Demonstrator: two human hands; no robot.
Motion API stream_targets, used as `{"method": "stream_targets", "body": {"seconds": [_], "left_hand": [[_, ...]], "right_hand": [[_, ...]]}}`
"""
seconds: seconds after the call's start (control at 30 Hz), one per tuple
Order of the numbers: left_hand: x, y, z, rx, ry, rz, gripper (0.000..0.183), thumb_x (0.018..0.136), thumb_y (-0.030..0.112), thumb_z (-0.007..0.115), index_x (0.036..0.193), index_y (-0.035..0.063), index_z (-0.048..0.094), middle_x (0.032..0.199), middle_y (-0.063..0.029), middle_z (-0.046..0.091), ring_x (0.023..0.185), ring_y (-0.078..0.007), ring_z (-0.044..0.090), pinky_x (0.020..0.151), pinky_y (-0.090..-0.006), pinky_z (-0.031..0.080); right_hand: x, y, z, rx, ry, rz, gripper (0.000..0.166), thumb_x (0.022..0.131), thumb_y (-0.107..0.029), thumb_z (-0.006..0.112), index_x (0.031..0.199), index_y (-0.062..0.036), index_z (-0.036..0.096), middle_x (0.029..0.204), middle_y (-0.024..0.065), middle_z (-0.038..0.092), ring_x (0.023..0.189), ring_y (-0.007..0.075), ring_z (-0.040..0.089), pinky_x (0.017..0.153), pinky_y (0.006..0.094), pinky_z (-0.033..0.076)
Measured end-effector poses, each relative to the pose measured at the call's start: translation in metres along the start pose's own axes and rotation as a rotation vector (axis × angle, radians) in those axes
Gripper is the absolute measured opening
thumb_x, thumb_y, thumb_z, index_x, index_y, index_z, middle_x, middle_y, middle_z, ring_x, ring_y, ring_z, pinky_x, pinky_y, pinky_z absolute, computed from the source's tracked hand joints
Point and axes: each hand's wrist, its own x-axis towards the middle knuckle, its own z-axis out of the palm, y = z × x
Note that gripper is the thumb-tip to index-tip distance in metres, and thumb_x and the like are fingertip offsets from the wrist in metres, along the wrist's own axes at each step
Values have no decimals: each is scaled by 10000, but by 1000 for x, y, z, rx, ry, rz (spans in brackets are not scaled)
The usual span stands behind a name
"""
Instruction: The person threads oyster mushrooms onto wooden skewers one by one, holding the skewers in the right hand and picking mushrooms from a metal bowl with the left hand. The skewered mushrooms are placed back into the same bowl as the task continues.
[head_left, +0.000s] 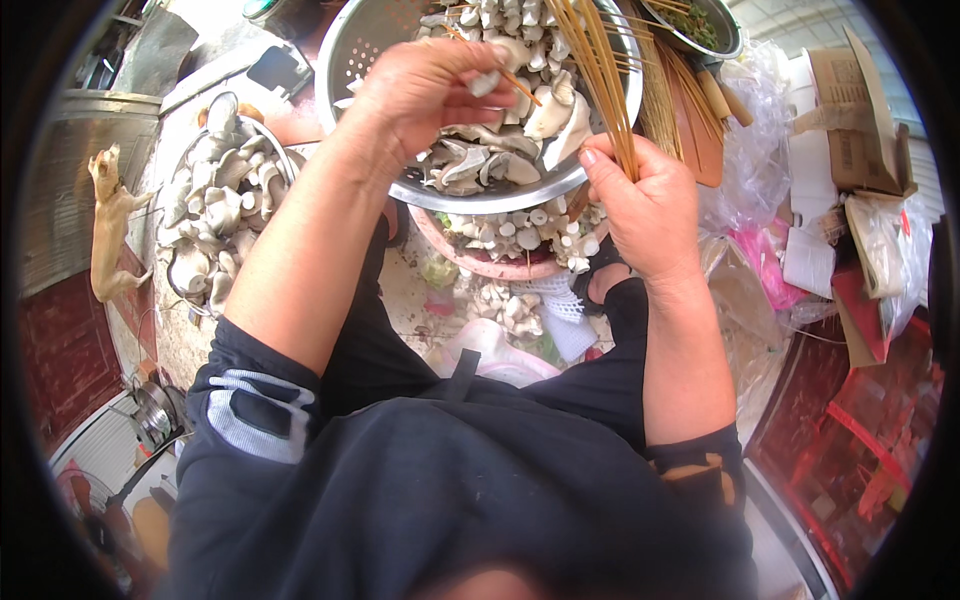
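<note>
My left hand is above the perforated steel colander, holding a single bamboo skewer between thumb and fingers. A small pale mushroom piece shows at those fingers; whether the skewer passes through it I cannot tell. At the colander's right rim, my right hand grips a bundle of bamboo skewers that fans upward. Loose oyster mushrooms lie in the colander. Mushrooms threaded on skewers rest at its far side.
Below the colander is a pink basin of skewered mushrooms. A bowl heaped with oyster mushrooms stands left, near a dog. To the right are a steel bowl of greens, plastic bags and a cardboard box.
</note>
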Motion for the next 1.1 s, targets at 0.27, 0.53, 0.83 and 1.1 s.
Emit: {"method": "stream_targets", "body": {"seconds": [0.27, 0.53, 0.83, 1.1], "left_hand": [[-3, -13, 16, 17, -14, 18, 192, 806, 170, 737, 838, 33, 606, 779, -38, 628, 728, -165, 655, 657, -309, 577], [11, 4, -9, 528, 73, 107, 179, 871, 221, 626, 953, 67, 666, 844, -11, 659, 705, -116, 616, 672, -295, 525], [-7, -30, 24, 1739, -125, 100, 199, 711, 188, 674, 880, 87, 695, 820, -115, 682, 770, -242, 661, 714, -350, 516], [4, -1, -6, 1453, 20, 215, 168, 713, 133, 648, 846, 33, 630, 692, -85, 629, 634, -197, 605, 612, -335, 495]], "right_hand": [[5, 2, 0, -14, -21, -1, 205, 852, -199, 638, 916, -8, 675, 656, -11, 592, 603, 54, 513, 566, 243, 435], [8, 0, -7, -9, 63, -16, 168, 863, -186, 644, 902, -26, 679, 627, -32, 579, 539, 34, 494, 498, 223, 417], [7, 1, -2, -19, 27, -47, 188, 858, -198, 639, 899, -18, 675, 649, -29, 588, 594, 47, 500, 558, 236, 425], [2, -7, -6, -68, 3, -37, 174, 881, -160, 651, 929, 6, 670, 721, -12, 615, 635, 50, 543, 580, 208, 442]]}}
